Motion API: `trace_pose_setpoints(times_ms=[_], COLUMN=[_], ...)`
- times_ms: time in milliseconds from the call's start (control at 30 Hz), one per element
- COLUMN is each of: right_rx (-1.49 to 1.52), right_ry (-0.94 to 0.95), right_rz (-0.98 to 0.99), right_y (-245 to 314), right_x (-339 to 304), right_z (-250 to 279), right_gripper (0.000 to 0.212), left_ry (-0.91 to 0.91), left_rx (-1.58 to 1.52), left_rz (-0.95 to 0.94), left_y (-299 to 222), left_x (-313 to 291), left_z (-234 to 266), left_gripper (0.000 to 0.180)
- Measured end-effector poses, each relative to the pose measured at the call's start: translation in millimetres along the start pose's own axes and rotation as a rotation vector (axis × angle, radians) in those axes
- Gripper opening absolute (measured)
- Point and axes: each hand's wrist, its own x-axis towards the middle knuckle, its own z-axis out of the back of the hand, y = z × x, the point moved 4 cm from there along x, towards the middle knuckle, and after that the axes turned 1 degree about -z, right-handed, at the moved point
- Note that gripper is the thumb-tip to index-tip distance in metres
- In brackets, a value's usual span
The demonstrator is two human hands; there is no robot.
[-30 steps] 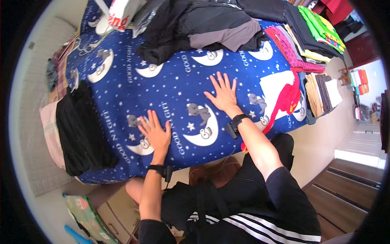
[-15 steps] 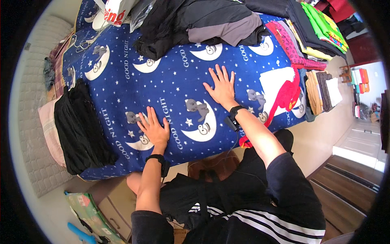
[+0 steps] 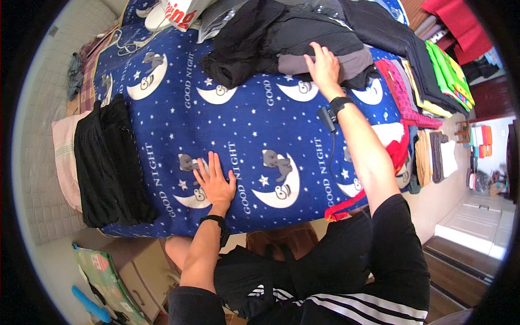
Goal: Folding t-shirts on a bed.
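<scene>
A blue blanket (image 3: 227, 127) with white moons, stars and grey animals covers the surface before me. My left hand (image 3: 218, 183) lies flat on it, fingers stretched out and holding nothing. Farther off, my right hand (image 3: 325, 70) is over the near edge of a heap of dark clothes (image 3: 254, 40), beside a grey-brown piece of cloth (image 3: 355, 62). Its fingers are apart and nothing is in them; whether they touch the cloth I cannot tell. A dark band with a small wired device sits on each wrist.
At left lies a folded black garment (image 3: 111, 168) over a pale pink cloth (image 3: 65, 157). Folded clothes (image 3: 403, 89) are stacked at right, near a red cloth with a strap (image 3: 398, 154). A white bag (image 3: 181, 12) and a white cable (image 3: 124, 46) are far left.
My right hand has moved away from me, from the bare blanket to the dark clothes heap. The left hand stays flat on the blanket. The whole view has shifted slightly.
</scene>
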Motion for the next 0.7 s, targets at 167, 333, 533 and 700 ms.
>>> trace_pose_setpoints(times_ms=[167, 333, 533, 700], right_rx=[-0.037, -0.031, 0.122, 0.111], right_ry=[0.052, 0.041, -0.006, 0.095], right_rz=[0.155, 0.122, 0.115, 0.190], right_y=[4, 6, 14, 22], right_x=[25, 25, 3, -56], right_z=[-28, -40, -34, -22], right_gripper=[0.020, 0.012, 0.006, 0.003], left_ry=[0.024, 0.018, 0.037, -0.007], left_rx=[-0.016, -0.019, -0.026, -0.047], left_rz=[0.020, 0.003, 0.030, 0.003], left_y=[1, 1, 1, 0], left_x=[3, 6, 3, 3], left_z=[-4, -6, -4, -5], left_gripper=[0.068, 0.068, 0.068, 0.068])
